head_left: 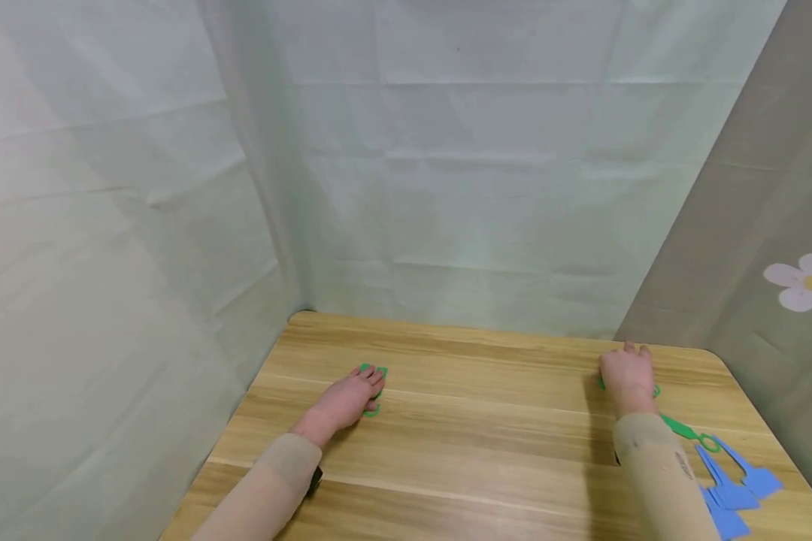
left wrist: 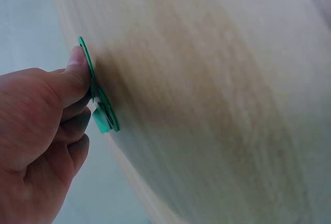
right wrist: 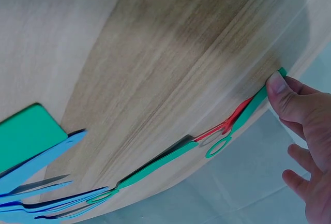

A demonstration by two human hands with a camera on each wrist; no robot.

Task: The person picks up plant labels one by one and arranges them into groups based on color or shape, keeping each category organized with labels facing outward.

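The wooden tabletop serves as the landmark; pale curtain walls close in behind it and along its left side.

Near the tabletop's left edge, toward the back, the left hand lies on a small green tag. The left wrist view shows the thumb pressing this green tag flat against the wood, the other fingers curled loosely under the palm. A narrow strip of bare wood separates the hand from the left edge.

The middle of the tabletop, between the two hands, is open wood from back edge to front.

Close to the tabletop's right rear corner, the right hand rests on another green tag. In the right wrist view its thumb presses the end of a long green tag, with a red tag beside it; the remaining fingers are loosely spread and hold nothing.

Toward the tabletop's right front corner, a further green tag leads to a cluster of blue tags lying just inside the right edge, beside the right forearm.
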